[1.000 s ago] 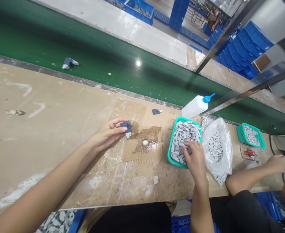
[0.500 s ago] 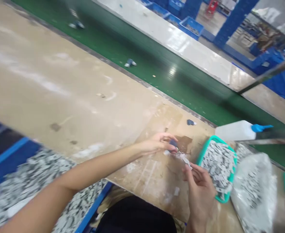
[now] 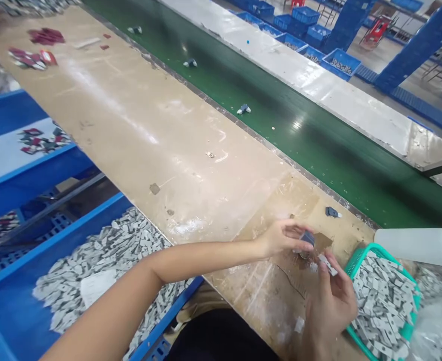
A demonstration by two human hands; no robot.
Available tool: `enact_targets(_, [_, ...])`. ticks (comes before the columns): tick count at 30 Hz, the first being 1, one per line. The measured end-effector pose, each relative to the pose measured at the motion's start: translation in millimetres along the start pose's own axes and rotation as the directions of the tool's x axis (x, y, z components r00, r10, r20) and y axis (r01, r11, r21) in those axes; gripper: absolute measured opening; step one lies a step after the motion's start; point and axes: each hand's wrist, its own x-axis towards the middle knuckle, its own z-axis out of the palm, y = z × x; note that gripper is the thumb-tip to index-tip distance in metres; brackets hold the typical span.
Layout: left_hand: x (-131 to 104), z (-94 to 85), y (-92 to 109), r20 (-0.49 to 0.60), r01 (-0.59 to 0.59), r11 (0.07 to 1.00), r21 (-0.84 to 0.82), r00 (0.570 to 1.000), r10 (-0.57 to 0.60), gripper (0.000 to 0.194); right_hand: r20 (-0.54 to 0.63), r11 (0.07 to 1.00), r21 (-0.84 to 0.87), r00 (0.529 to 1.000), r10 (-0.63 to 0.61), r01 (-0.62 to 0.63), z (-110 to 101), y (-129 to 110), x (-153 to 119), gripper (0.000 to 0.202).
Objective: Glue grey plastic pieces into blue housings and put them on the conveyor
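Note:
My left hand (image 3: 286, 236) pinches a small dark blue-grey plastic piece (image 3: 307, 237) just above the worn tabletop. Close by on the right, my right hand (image 3: 336, 293) holds a small light grey plastic part (image 3: 326, 264) between thumb and fingers. The two parts are near each other but apart. Beneath them lies a brown patch (image 3: 323, 241) on the table. Another dark blue-grey piece with a pale end (image 3: 333, 212) rests a little farther back. Beside my right hand stands a green basket (image 3: 379, 249) full of similar light grey parts.
A green conveyor belt (image 3: 281, 135) carries several small assembled pieces. A white bottle (image 3: 418, 245) lies behind the basket, next to a clear plastic bag (image 3: 437, 321). A blue bin (image 3: 14, 321) of grey parts sits below the table's left edge. Dark red pieces (image 3: 46, 36) lie at the far left.
The view has swung left, bringing the far table end and more bins into sight. Both hands still hold their parts, which now appear closer together.

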Motion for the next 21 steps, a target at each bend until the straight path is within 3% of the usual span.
enact_targets(2, [2.4,-1.2,6.0,-0.045,-0.057,0.995,-0.082,0.998,0.054,0.059,-0.063,0.995,0.019,0.993,-0.097,0.098,-3.6,2.7,-0.1,0.027])
enact_targets(4, [5.4,-4.5,14.2,-0.061,-0.099,0.981,-0.164,0.994,0.09,0.059,0.002,0.988,-0.08,0.991,-0.13,0.13,-11.5,5.3,1.9,0.029])
enact_targets(8, [10.0,-11.6,29.6,-0.124,-0.155,0.952,-0.264,0.984,0.125,0.04,0.262,0.93,-0.35,0.965,-0.013,0.108,-27.6,11.7,6.7,0.04])
enact_targets(13, [10.4,-13.6,36.2,-0.18,-0.177,0.962,-0.209,0.974,0.14,0.032,0.232,0.921,-0.388,0.971,0.058,0.038,-26.0,20.9,5.7,0.052])
enact_targets(16, [9.4,-13.5,36.0,-0.191,-0.193,0.964,-0.184,0.969,0.157,0.036,0.241,0.856,-0.474,0.966,-0.097,0.205,-23.1,24.6,6.0,0.038])
enact_targets(19, [9.0,-13.9,35.9,-0.188,-0.178,0.973,-0.15,0.971,0.148,0.039,0.331,0.718,-0.543,0.896,-0.295,0.436,-22.3,25.4,8.7,0.03])
enact_targets(21, [8.9,-14.0,36.0,-0.181,-0.169,0.976,-0.137,0.973,0.143,0.038,0.378,0.649,-0.557,0.854,-0.357,0.518,-21.1,25.2,10.2,0.028])
